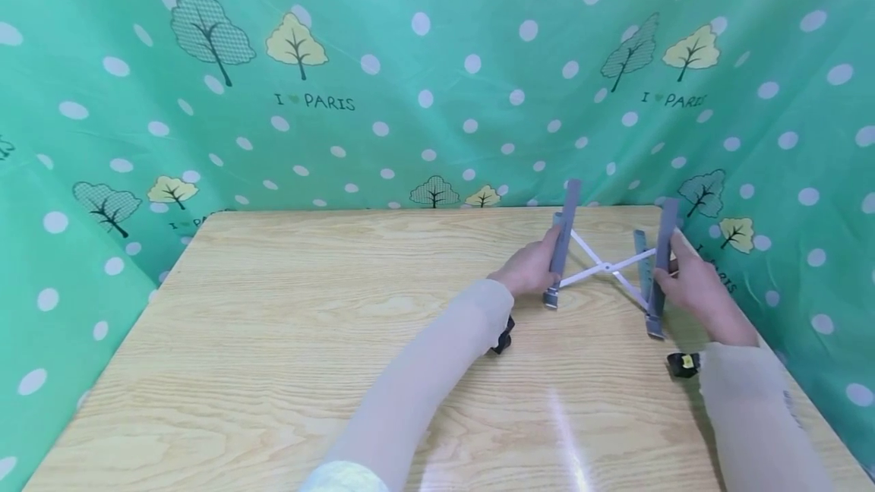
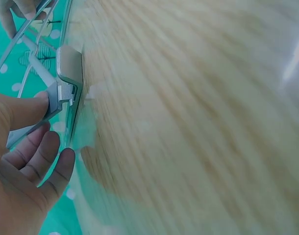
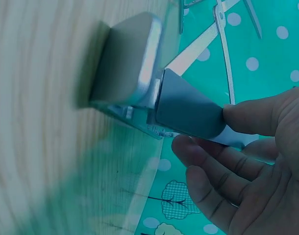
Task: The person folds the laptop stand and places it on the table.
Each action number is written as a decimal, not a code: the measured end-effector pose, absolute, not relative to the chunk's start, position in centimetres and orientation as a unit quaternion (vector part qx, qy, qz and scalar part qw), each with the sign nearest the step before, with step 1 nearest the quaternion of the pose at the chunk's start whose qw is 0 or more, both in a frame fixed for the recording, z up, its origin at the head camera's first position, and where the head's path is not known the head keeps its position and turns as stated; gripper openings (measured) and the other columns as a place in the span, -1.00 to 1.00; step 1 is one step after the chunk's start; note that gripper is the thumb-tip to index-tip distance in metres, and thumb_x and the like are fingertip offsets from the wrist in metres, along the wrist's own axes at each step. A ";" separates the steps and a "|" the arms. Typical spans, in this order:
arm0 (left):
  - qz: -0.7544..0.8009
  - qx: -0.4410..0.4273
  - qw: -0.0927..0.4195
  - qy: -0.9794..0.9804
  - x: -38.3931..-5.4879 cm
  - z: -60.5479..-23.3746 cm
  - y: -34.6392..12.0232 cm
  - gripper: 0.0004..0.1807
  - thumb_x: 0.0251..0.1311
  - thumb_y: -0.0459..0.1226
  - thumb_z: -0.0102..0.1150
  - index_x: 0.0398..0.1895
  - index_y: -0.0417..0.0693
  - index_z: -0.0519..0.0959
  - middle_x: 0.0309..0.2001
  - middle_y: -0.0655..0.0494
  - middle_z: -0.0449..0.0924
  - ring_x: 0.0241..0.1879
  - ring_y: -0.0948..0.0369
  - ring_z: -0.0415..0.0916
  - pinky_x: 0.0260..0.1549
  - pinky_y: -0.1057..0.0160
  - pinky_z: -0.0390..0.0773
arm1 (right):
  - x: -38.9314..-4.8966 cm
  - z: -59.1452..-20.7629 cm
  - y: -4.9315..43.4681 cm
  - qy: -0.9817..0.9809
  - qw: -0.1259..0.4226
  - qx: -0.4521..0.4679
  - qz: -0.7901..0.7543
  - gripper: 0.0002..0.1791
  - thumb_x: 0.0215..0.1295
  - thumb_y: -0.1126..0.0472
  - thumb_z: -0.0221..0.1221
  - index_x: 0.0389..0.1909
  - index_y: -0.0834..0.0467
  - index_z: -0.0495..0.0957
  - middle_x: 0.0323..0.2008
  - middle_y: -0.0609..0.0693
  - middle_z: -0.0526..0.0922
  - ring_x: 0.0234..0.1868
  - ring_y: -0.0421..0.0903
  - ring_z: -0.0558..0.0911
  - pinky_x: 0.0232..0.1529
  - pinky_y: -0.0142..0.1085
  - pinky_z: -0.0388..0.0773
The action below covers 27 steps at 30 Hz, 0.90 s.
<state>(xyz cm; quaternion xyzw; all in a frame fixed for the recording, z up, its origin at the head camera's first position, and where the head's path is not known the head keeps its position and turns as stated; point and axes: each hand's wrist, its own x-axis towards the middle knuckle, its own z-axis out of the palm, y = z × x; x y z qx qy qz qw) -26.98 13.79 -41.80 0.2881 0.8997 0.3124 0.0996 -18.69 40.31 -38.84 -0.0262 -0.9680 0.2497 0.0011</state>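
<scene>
Standing at the far right of the pale wood-grain counter (image 1: 287,325), the grey folding metal stand with white crossed struts (image 1: 604,268) is spread between the person's two hands, its two grey side bars running near to far and tilted up away from the person, their near feet on or just above the wood. The left hand (image 1: 529,270) is wrapped around the left bar (image 1: 563,245) from its outer side, so the stand lies to that hand's right; the left wrist view shows the thumb and fingers (image 2: 39,161) curled about the thin grey bar beside its padded foot (image 2: 69,66). The right hand (image 1: 690,283) grasps the right bar (image 1: 661,268) from its outer side, thumb pressed on the flat grey plate (image 3: 188,110) next to the rounded foot pad (image 3: 130,61). Each hand is equally close to its own bar, and both forearms in pale sleeves reach forward. The crossed struts meet midway between the hands. Green dotted cloth (image 1: 424,82) hangs close behind.
</scene>
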 end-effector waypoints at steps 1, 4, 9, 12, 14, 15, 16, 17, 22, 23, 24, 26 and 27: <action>0.312 0.289 0.099 0.900 -27.0 -41.8 13.6 0.06 0.17 -0.23 0.28 0.53 0.14 -0.27 0.08 0.05 0.52 -0.10 0.27 0.52 -0.04 0.37 0.50 | -18.7 -38.8 40.2 -0.968 0.002 -0.022 0.249 -0.17 0.45 0.17 -0.07 0.48 0.27 -0.40 -0.19 0.42 0.50 -0.41 0.05 0.53 -0.56 -0.23 0.44; 0.312 0.294 0.095 0.898 -27.0 -41.8 13.1 0.07 0.17 -0.24 0.28 0.53 0.13 -0.29 0.07 0.05 0.52 -0.10 0.26 0.52 -0.02 0.36 0.49 | -18.8 -38.9 40.0 -0.969 0.002 -0.012 0.248 -0.17 0.45 0.16 -0.07 0.48 0.28 -0.39 -0.21 0.41 0.52 -0.44 0.03 0.53 -0.57 -0.22 0.43; 0.308 0.300 0.090 0.899 -27.0 -41.9 12.5 0.08 0.15 -0.25 0.29 0.53 0.09 -0.29 0.05 0.04 0.52 -0.09 0.25 0.52 0.01 0.35 0.48 | -19.0 -39.2 39.6 -0.971 0.002 -0.009 0.239 -0.15 0.46 0.14 -0.08 0.46 0.26 -0.45 -0.19 0.42 0.52 -0.42 0.03 0.55 -0.56 -0.22 0.45; 0.308 0.298 0.090 0.899 -26.9 -41.9 12.2 0.09 0.16 -0.25 0.29 0.53 0.10 -0.31 0.07 0.04 0.52 -0.07 0.25 0.52 0.03 0.35 0.48 | -19.0 -39.2 39.4 -0.971 -0.002 -0.006 0.237 -0.15 0.46 0.13 -0.09 0.45 0.28 -0.47 -0.15 0.45 0.51 -0.34 0.09 0.59 -0.49 -0.18 0.52; 0.311 0.297 0.091 0.898 -26.9 -42.0 12.0 0.10 0.16 -0.24 0.29 0.53 0.12 -0.32 0.08 0.04 0.51 -0.05 0.24 0.52 0.04 0.34 0.47 | -19.0 -39.2 39.2 -0.971 -0.004 -0.005 0.237 -0.14 0.46 0.13 -0.09 0.45 0.28 -0.49 -0.12 0.47 0.51 -0.31 0.11 0.61 -0.46 -0.17 0.54; 0.313 0.296 0.091 0.898 -26.9 -42.0 11.8 0.10 0.16 -0.24 0.29 0.53 0.13 -0.33 0.10 0.03 0.50 -0.04 0.23 0.52 0.05 0.33 0.47 | -19.0 -39.1 39.1 -0.971 -0.006 -0.005 0.237 -0.14 0.46 0.12 -0.09 0.44 0.28 -0.49 -0.10 0.47 0.50 -0.27 0.13 0.62 -0.43 -0.18 0.55; 0.313 0.296 0.090 0.898 -26.9 -42.1 11.7 0.10 0.16 -0.24 0.29 0.53 0.14 -0.33 0.10 0.03 0.50 -0.03 0.23 0.52 0.06 0.32 0.47 | -19.0 -39.1 38.9 -0.971 -0.008 -0.006 0.237 -0.14 0.46 0.12 -0.10 0.45 0.27 -0.50 -0.09 0.48 0.49 -0.26 0.13 0.62 -0.43 -0.18 0.55; 0.315 0.297 0.090 0.897 -26.9 -42.1 11.5 0.10 0.16 -0.25 0.29 0.53 0.14 -0.34 0.10 0.02 0.50 -0.03 0.23 0.52 0.06 0.32 0.47 | -19.0 -39.1 38.8 -0.971 -0.008 -0.007 0.237 -0.14 0.47 0.11 -0.10 0.45 0.26 -0.50 -0.09 0.48 0.49 -0.26 0.12 0.62 -0.43 -0.20 0.54; 0.316 0.304 0.081 0.895 -26.5 -42.3 10.7 0.11 0.16 -0.26 0.29 0.53 0.11 -0.35 0.16 -0.01 0.47 0.01 0.19 0.51 0.08 0.31 0.46 | -19.0 -39.1 38.1 -0.971 -0.016 -0.006 0.240 -0.14 0.47 0.13 -0.09 0.44 0.27 -0.51 -0.09 0.48 0.48 -0.32 0.08 0.61 -0.49 -0.23 0.51; 0.317 0.305 0.079 0.895 -26.4 -42.3 10.6 0.11 0.16 -0.26 0.29 0.53 0.09 -0.35 0.17 -0.02 0.47 0.01 0.18 0.51 0.08 0.30 0.46 | -19.0 -39.1 38.0 -0.971 -0.015 -0.003 0.239 -0.14 0.47 0.14 -0.09 0.44 0.28 -0.50 -0.10 0.48 0.48 -0.33 0.07 0.61 -0.50 -0.23 0.50; 0.317 0.305 0.078 0.895 -26.4 -42.2 10.5 0.11 0.16 -0.26 0.28 0.53 0.08 -0.35 0.17 -0.03 0.46 0.01 0.18 0.51 0.08 0.29 0.46 | -19.0 -39.1 37.8 -0.971 -0.015 -0.001 0.238 -0.14 0.47 0.15 -0.09 0.44 0.29 -0.50 -0.10 0.48 0.49 -0.33 0.06 0.61 -0.50 -0.23 0.50; 0.318 0.306 0.077 0.894 -26.2 -42.2 10.2 0.10 0.16 -0.27 0.28 0.53 0.04 -0.34 0.16 -0.04 0.47 0.00 0.17 0.52 0.07 0.28 0.48 | -19.0 -39.0 37.6 -0.972 -0.015 0.002 0.236 -0.14 0.46 0.15 -0.08 0.44 0.31 -0.49 -0.11 0.48 0.49 -0.34 0.05 0.60 -0.51 -0.24 0.50; 0.318 0.306 0.078 0.894 -26.1 -42.2 10.1 0.09 0.16 -0.27 0.28 0.53 0.02 -0.33 0.15 -0.05 0.48 -0.01 0.16 0.53 0.06 0.27 0.48 | -19.0 -39.0 37.5 -0.972 -0.016 0.002 0.235 -0.14 0.46 0.15 -0.08 0.44 0.31 -0.48 -0.11 0.47 0.50 -0.35 0.04 0.59 -0.51 -0.24 0.49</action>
